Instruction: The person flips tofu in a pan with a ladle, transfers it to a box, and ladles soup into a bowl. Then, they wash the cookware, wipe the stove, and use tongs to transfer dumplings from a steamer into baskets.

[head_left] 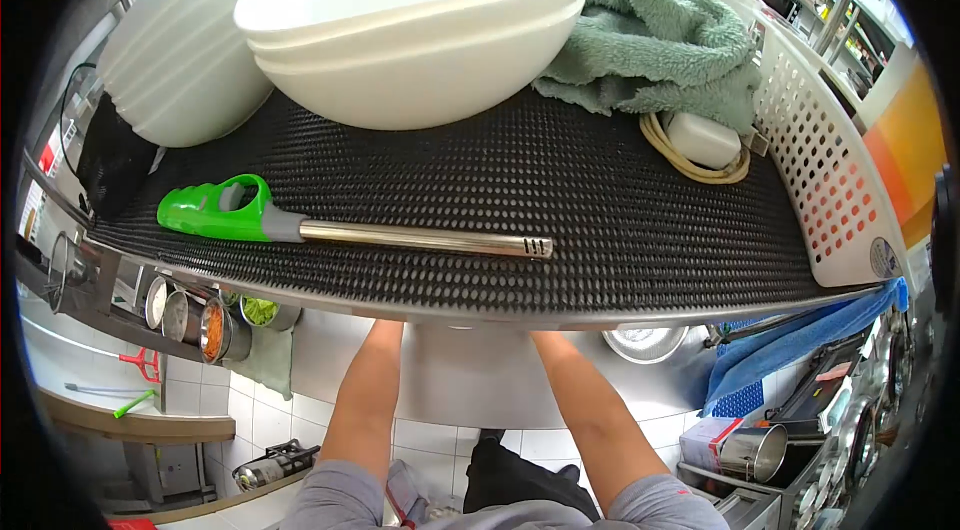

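Both my forearms reach forward over a steel counter [458, 385] and pass beneath a raised shelf. The shelf's front edge [460, 316] hides my left hand and my right hand, so what they touch or hold cannot be seen. On the shelf's black mesh mat [420, 190] lies a green gas lighter [225, 212] with a long metal barrel. Behind it stand stacked white bowls [410, 70], and more stacked bowls [185, 50] lean at the left. Near my right forearm, a round metal dish [645, 342] shows partly under the shelf.
A green towel [660, 30], a white charger [703, 140] with a coiled cable and a perforated white basket [825, 160] fill the shelf's right side. A blue cloth [800, 350] hangs below. Metal containers with shredded vegetables [222, 330] stand left; a steel pot [755, 452] sits right.
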The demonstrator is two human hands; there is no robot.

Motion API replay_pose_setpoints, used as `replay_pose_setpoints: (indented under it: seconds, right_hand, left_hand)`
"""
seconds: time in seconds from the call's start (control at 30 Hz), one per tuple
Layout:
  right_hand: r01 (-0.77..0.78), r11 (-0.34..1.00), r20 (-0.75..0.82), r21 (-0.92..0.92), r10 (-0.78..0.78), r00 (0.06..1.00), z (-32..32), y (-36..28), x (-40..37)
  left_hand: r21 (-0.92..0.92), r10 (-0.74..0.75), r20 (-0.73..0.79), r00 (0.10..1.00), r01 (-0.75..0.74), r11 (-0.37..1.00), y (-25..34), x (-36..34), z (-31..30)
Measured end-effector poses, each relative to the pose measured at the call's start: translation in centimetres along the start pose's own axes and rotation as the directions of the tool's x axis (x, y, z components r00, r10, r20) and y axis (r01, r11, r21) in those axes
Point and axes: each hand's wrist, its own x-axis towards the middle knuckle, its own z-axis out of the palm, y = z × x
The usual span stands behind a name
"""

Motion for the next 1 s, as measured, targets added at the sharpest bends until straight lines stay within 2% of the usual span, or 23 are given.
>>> replay_pose_setpoints:
  seconds: [0.17, 0.3, 0.4, 0.43, 0.5, 0.53, 0.57, 0.63, 0.67, 0.7, 0.9, 1.0]
  right_hand:
    - [0.06, 0.996, -0.01, -0.071, -0.061, 0.998, -0.4, 0.3, -2.7]
    - [0.112, 0.991, -0.027, -0.073, -0.114, 0.993, -1.3, 0.8, -7.0]
    - [0.033, 0.996, -0.109, 0.083, -0.024, 0.994, -3.1, -0.1, -12.0]
    - [0.102, 0.994, -0.175, -0.036, -0.107, 0.979, -3.5, 0.7, -13.3]
    - [0.134, 0.991, -0.22, -0.031, -0.137, 0.966, -4.6, 2.1, -16.1]
    - [0.153, 0.988, -0.241, -0.028, -0.155, 0.958, -5.1, 2.9, -17.4]
    - [0.142, 0.99, -0.2, 0.018, -0.136, 0.97, -5.6, 3.9, -18.4]
    - [0.114, 0.988, -0.12, 0.108, -0.101, 0.988, -7.0, 5.8, -20.2]
    - [0.105, 0.989, -0.124, 0.103, -0.092, 0.988, -7.9, 6.5, -21.3]
    - [0.092, 0.991, -0.128, 0.101, -0.078, 0.989, -8.9, 6.2, -23.2]
    - [-0.012, 0.983, -0.153, 0.181, 0.04, 0.987, -11.6, 11.6, -29.1]
    - [-0.013, 0.973, -0.204, 0.229, 0.061, 0.977, -13.0, 13.6, -30.7]
  left_hand:
    - [-0.013, 0.018, 0.068, 0.998, -0.017, 1.0, -1.9, -1.8, 0.8]
    - [-0.015, 0.069, 0.131, 0.989, -0.068, 0.998, -8.0, -2.4, 1.1]
    - [-0.093, -0.034, 0.021, 0.999, 0.036, 0.995, -0.7, -12.2, 3.8]
    - [-0.112, -0.057, 0.012, 0.998, 0.058, 0.992, 1.8, -15.2, 4.9]
    - [-0.126, -0.098, 0.017, 0.995, 0.099, 0.987, 4.0, -19.9, 6.6]
    - [-0.131, -0.108, 0.025, 0.994, 0.11, 0.985, 4.4, -21.7, 7.5]
    - [-0.109, -0.126, -0.009, 0.992, 0.125, 0.986, 1.4, -21.2, 7.7]
    - [-0.115, -0.166, 0.051, 0.985, 0.17, 0.979, 2.0, -24.3, 9.1]
    - [-0.114, -0.184, 0.084, 0.979, 0.192, 0.975, 2.2, -25.6, 9.9]
    - [-0.139, -0.117, 0.055, 0.992, 0.124, 0.983, 1.9, -26.5, 10.9]
    - [-0.148, -0.199, 0.221, 0.955, 0.235, 0.961, 0.5, -31.2, 15.1]
    - [-0.077, -0.184, 0.173, 0.967, 0.2, 0.977, 1.2, -33.3, 17.9]
